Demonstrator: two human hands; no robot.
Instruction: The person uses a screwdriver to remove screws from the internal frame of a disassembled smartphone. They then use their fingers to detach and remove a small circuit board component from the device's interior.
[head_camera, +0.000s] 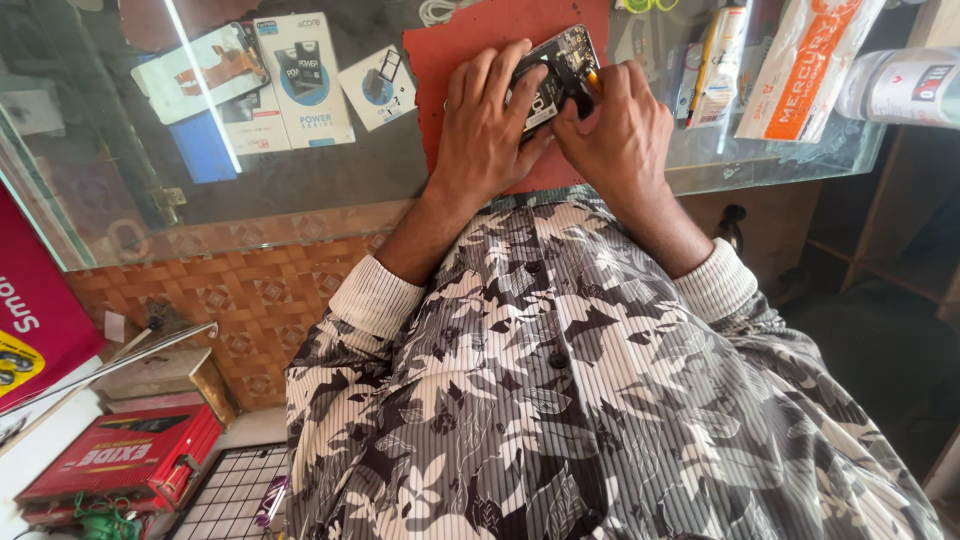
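I see my left hand (487, 125) and right hand (617, 128) with fingers closed on the opened phone (553, 72) over the red mat (455, 45) on the worktop (330, 175); pressing hard could, I judge, crack its exposed parts.

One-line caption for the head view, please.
Both hands, left hand and right hand, hold an opened phone over a red mat.

phone (556, 72) on mat (450, 50) | boxes (300, 80) left | packets (800, 70) right

Glossy glass counter (300, 190) – matt red mat (450, 60) – ribbed cloth shirt (560, 400).
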